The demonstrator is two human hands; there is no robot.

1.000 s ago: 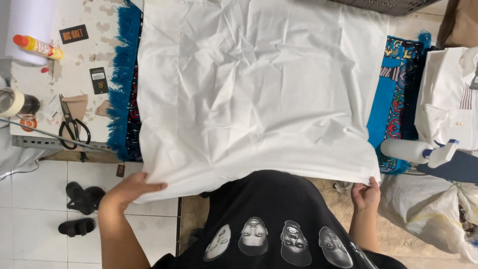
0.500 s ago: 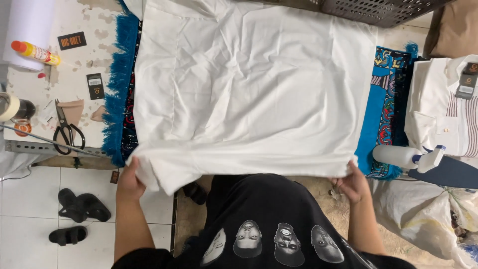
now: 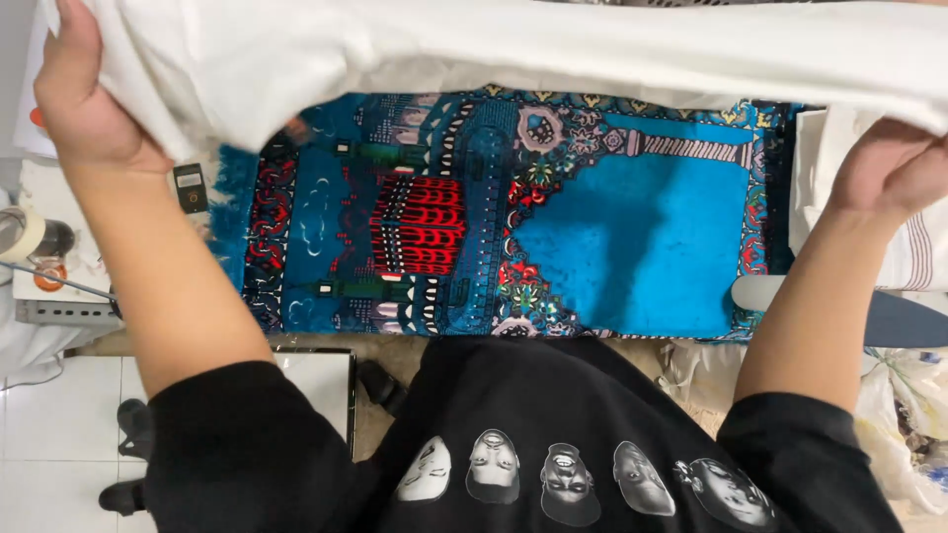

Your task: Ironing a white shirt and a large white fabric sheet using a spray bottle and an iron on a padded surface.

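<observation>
Head view | left hand (image 3: 84, 94) and right hand (image 3: 884, 168) are each gripping an edge of the white cloth (image 3: 553, 49), holding it raised over the blue patterned rug (image 3: 612, 237) | step: folding | next probably calls for aligning both edges evenly.

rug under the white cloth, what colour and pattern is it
Bright blue rug with a red building motif at its middle and an ornate floral border, seen in the head view.
</observation>
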